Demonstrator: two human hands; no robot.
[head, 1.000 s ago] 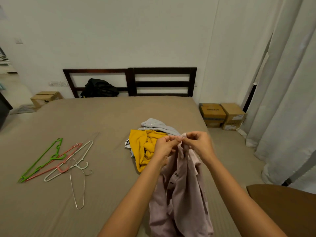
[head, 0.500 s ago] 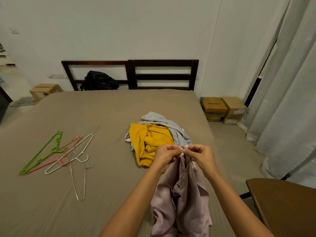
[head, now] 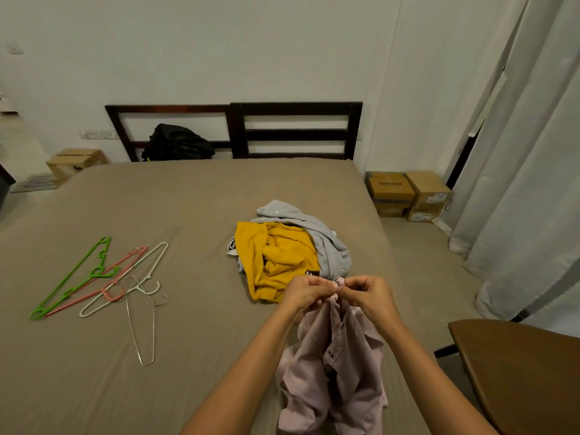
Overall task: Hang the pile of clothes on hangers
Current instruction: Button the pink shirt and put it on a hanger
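A pale pink button shirt point(head: 337, 368) hangs in front of me over the bed's near edge. My left hand point(head: 306, 293) and my right hand point(head: 367, 295) both pinch its top, fingertips almost touching at the collar. Just behind my hands lies the clothes pile: a yellow garment point(head: 276, 255) on top and a grey garment point(head: 326, 243) to its right. On the left of the bed lie a green hanger point(head: 75, 277), a pink hanger point(head: 103, 285), a white hanger point(head: 125, 282) and a thin wire hanger point(head: 141, 321).
The brown bed point(head: 157, 215) fills the view, with a dark headboard point(head: 251, 130) and a black bag point(head: 177, 142) at the far end. Cardboard boxes point(head: 408, 194) and white curtains point(head: 527, 183) stand at the right. A brown wooden surface point(head: 521, 372) sits at lower right.
My hands and the pink shirt have dropped lower in view, uncovering more of the pile. Both hands keep pinching the shirt's top. The hangers lie unchanged.
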